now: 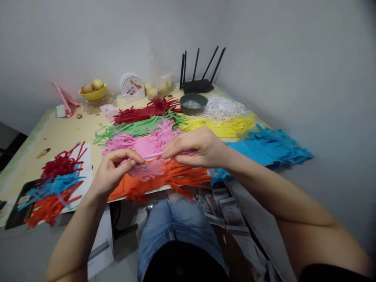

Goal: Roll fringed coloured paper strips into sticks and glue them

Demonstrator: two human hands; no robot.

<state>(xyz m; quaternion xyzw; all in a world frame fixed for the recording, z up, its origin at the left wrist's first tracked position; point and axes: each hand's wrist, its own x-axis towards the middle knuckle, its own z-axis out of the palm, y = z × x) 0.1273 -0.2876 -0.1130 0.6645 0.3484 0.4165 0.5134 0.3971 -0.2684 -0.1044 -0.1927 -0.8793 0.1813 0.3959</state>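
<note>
Between my two hands a piece of pink fringed tissue paper (153, 156) is stretched in a narrow, rolled strip. My left hand (116, 168) pinches its left end, and thin pink fringe hangs blurred below the fingers. My right hand (198, 147) is closed on the other end, thumb and fingertips together. Behind the hands lies a stack of pink fringed paper (147, 145). Under them, at the table's front edge, orange fringed paper (167, 176) spreads out. Finished-looking tassel bunches in dark red (60, 166), blue (57, 185) and orange (53, 205) lie at the left on white paper.
Green (133, 127), dark red (143, 113), yellow (219, 126), blue (261, 147) and white (225, 109) fringed stacks cover the table. A dark green bowl (193, 103), a black router (198, 85), a yellow fruit bowl (93, 94) and a coaster holder (132, 89) stand behind.
</note>
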